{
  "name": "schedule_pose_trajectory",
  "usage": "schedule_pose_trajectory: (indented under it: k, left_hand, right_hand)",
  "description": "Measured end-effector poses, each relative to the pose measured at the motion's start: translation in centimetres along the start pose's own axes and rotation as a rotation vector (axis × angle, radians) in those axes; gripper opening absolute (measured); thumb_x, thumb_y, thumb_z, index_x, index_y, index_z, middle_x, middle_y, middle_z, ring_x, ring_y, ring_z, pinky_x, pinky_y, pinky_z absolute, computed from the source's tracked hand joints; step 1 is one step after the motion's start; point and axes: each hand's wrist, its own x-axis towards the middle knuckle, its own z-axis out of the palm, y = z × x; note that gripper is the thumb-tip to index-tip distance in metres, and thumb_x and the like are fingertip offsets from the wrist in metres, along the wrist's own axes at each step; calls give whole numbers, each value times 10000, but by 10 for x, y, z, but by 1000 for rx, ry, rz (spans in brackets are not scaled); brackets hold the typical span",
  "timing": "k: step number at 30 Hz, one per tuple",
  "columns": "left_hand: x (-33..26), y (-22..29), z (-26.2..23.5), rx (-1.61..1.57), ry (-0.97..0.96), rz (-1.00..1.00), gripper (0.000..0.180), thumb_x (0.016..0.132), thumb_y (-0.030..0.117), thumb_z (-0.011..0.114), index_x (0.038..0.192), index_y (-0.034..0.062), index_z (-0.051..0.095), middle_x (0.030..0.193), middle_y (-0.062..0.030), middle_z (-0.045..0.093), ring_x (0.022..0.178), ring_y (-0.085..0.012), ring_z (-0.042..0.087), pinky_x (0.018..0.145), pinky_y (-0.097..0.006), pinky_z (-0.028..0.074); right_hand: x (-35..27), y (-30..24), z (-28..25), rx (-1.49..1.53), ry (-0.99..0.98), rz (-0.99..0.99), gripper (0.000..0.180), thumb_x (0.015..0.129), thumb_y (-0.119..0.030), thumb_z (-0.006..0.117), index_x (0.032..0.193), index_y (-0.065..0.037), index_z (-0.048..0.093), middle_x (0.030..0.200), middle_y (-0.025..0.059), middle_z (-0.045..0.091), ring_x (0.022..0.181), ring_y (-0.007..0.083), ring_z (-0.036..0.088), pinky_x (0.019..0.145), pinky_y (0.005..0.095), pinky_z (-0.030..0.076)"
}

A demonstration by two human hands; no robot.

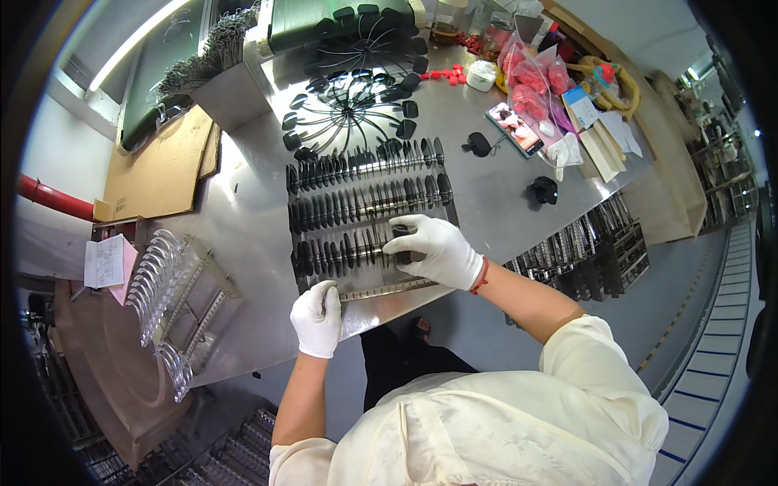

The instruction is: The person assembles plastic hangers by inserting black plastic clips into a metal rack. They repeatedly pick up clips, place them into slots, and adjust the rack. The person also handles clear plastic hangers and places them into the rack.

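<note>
Black piece [400, 241] pinched between thumb and fingers of the gloved right hand [440, 251], toward the right end of the near row of a metal rack [389, 288]. At its near left corner, gloved left hand [316, 318], thumb pressed to curled fingers. Beyond, wire fan [349, 113]; far right, phone [515, 130] on steel table [259, 267].

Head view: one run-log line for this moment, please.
silver metal rack: black flat pieces in rows | white-gloved left hand: at rack's near edge | white-gloved right hand: holding black rounded piece
</note>
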Motion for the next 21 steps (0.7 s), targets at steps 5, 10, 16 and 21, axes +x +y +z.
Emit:
schedule_pose_trajectory:
  k: [5, 10, 16, 21]
  left_hand:
    - [3, -1, 2, 41, 21, 108, 82, 956, 25, 627, 985, -4, 698, 706, -83, 619, 594, -139, 599, 590, -284, 489]
    - [2, 1, 2, 28, 9, 4, 74, 896, 55, 685, 963, 52, 718, 753, -142, 673, 681, -314, 672, 657, -382, 533]
    - [0, -1, -2, 20, -1, 21, 80, 897, 50, 686, 971, 54, 716, 753, -140, 671, 683, -314, 671, 658, -384, 532]
    - [2, 2, -2, 26, 7, 46, 93, 895, 46, 685, 981, 53, 718, 760, -142, 675, 688, -318, 673, 663, -386, 535]
  right_hand:
    - [2, 2, 7, 84, -4, 4, 376, 694, -126, 850, 1054, -198, 770, 1302, 128, 664, 944, 270, 687, 835, 379, 567]
    - [3, -4, 19, -109, -15, -89, 347, 717, -181, 819, 1054, -239, 766, 1266, 104, 662, 996, 249, 673, 842, 393, 536]
    - [-1, -2, -3, -86, -25, -12, 338, 703, -175, 848, 1030, -227, 774, 1266, 117, 675, 859, 236, 682, 783, 362, 559]
    - [-5, 3, -7, -18, -19, -7, 357, 714, -148, 853, 1056, -215, 773, 1299, 119, 665, 860, 237, 679, 795, 363, 558]
